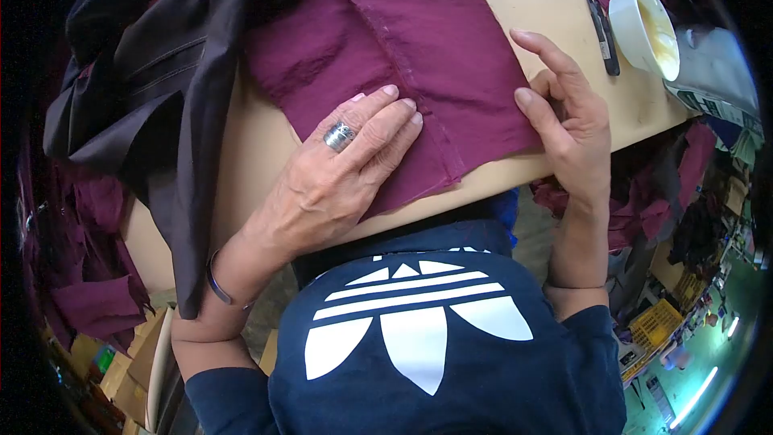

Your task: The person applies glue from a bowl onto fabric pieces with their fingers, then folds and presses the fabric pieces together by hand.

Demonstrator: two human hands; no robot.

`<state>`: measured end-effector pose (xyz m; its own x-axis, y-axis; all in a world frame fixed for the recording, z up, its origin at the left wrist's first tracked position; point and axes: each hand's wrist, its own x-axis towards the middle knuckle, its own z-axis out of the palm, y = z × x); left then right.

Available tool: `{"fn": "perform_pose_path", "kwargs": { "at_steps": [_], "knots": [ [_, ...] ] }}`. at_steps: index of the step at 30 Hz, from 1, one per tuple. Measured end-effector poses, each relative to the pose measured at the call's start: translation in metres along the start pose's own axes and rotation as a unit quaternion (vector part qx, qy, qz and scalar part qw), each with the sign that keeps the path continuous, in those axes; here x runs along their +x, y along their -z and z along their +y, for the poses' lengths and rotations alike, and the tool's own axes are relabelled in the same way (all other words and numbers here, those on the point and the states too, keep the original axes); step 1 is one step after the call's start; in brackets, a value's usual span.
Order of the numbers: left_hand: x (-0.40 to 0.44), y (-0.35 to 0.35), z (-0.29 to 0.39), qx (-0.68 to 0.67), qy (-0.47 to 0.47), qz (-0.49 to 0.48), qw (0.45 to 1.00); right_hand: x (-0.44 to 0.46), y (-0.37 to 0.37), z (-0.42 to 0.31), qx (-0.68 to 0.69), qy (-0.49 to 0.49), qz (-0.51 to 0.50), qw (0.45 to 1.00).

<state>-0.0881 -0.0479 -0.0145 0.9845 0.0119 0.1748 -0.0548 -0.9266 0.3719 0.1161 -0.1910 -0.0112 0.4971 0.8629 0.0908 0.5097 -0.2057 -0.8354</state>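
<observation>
A maroon piece of fabric [475, 72] lies spread on the table, with a seam running down its middle. My left hand [322, 173] rests flat on the cloth, fingers stretched out and their tips beside the seam. It wears a wide silver ring. At the cloth's right edge is my right hand [572, 113], with thumb and index finger apart and the other fingers curled. Nothing shows between them; whether the thumb touches the cloth I cannot tell. Left of the maroon cloth, a dark brown fabric piece [181, 64] with stitched lines lies bunched and hangs over the table edge.
On the right of the pale table [644, 113] stands a white bowl [632, 28] with a cream-yellow substance inside. Beside it lies a black slim tool [600, 32]. Maroon scraps [97, 298] hang at the left. A yellow basket [656, 324] sits lower right.
</observation>
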Motion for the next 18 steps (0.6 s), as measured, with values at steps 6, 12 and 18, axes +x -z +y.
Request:
{"fn": "perform_pose_path", "kwargs": {
  "at_steps": [6,12,18],
  "knots": [
    [0.006,0.0,0.0,-0.025,0.002,0.012,1.0,0.015,-0.005,-0.014,0.041,-0.005,-0.018,0.999],
    [0.003,-0.003,0.001,-0.008,0.003,0.007,1.0,0.027,-0.029,-0.003,-0.028,0.129,0.037,0.991],
    [0.003,-0.003,0.001,0.011,0.004,-0.007,1.0,0.023,-0.024,0.0,-0.04,0.139,-0.013,0.989]
  ]
}}
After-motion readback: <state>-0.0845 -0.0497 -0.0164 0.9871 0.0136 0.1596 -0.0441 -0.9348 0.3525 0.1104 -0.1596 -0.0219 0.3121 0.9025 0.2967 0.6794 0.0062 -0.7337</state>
